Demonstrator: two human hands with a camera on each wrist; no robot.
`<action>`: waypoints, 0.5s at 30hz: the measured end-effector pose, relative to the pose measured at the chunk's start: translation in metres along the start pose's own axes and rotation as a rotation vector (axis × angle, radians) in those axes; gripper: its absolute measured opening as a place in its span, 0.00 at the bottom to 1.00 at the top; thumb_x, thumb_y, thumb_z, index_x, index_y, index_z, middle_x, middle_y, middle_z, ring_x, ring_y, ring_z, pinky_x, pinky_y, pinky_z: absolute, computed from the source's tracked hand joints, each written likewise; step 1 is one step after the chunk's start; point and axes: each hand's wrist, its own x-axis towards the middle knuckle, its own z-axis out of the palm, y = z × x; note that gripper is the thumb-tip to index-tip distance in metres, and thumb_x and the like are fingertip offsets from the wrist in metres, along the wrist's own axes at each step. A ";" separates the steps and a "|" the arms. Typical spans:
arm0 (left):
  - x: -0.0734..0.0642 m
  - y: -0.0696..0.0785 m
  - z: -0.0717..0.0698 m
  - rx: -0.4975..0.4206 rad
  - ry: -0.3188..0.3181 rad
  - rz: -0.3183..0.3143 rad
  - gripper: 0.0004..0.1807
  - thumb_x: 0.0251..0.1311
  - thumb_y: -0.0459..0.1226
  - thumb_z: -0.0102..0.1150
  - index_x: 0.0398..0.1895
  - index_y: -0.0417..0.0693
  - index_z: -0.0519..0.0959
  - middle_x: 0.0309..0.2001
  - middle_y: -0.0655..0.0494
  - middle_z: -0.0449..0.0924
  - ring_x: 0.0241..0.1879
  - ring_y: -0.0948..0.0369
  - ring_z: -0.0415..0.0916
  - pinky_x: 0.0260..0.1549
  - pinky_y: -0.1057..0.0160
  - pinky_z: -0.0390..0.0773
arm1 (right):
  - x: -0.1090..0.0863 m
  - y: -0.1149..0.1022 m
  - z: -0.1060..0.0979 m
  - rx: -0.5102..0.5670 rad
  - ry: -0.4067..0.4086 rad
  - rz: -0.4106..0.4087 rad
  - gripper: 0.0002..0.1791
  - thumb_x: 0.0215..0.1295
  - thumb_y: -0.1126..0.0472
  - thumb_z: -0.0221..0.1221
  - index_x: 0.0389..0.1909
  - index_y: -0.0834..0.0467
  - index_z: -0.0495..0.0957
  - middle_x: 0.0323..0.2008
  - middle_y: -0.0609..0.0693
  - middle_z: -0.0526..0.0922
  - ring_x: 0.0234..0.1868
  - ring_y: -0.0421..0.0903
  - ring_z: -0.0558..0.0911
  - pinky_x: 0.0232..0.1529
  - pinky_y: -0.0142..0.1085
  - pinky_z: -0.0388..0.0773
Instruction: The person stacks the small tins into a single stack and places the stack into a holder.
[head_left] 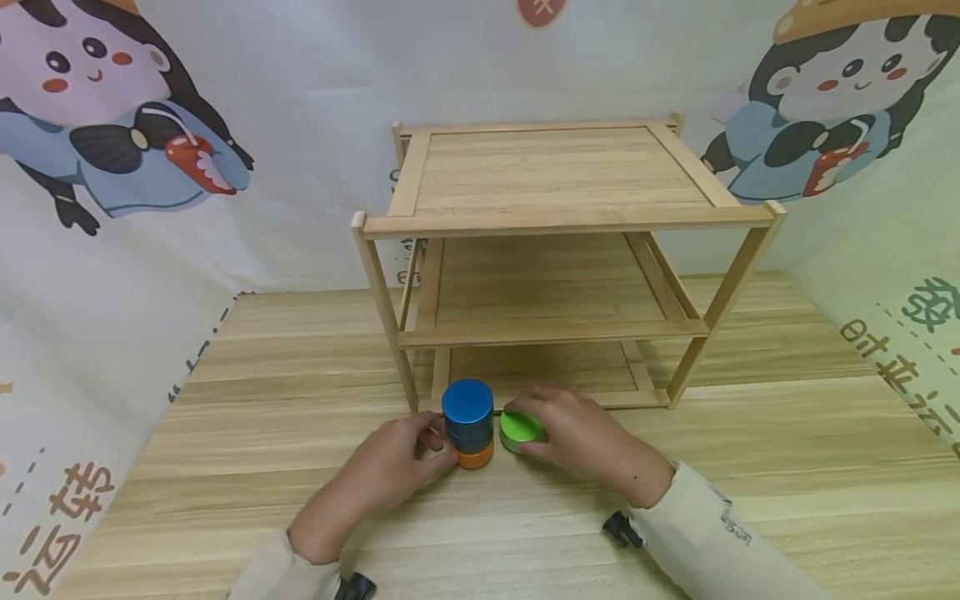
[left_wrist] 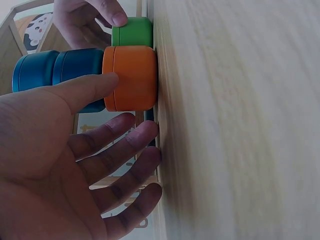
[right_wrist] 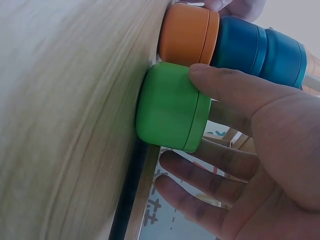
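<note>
Two blue round lidded tins stand stacked on an orange tin of the same kind. Right of this stack, a green lidded tin stands on the table. My left hand is at the stack's left side, its thumb at the orange tin and the other fingers spread loosely below it in the left wrist view. My right hand holds the green tin from the right, thumb at its lid seam in front, fingers round the back. The index finger is partly hidden behind the tin.
A three-tier wooden shelf stands directly behind the tins, its lower front rail close to them. The wood-grain table spreads out to both sides. Printed cloth hangs behind and at the sides.
</note>
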 end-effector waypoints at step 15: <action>0.001 0.001 0.000 -0.004 -0.004 -0.015 0.15 0.60 0.44 0.69 0.47 0.50 0.82 0.36 0.61 0.83 0.37 0.65 0.78 0.42 0.59 0.79 | -0.002 -0.001 -0.006 -0.023 0.049 -0.028 0.22 0.56 0.56 0.73 0.52 0.56 0.83 0.48 0.51 0.85 0.44 0.44 0.84 0.46 0.38 0.83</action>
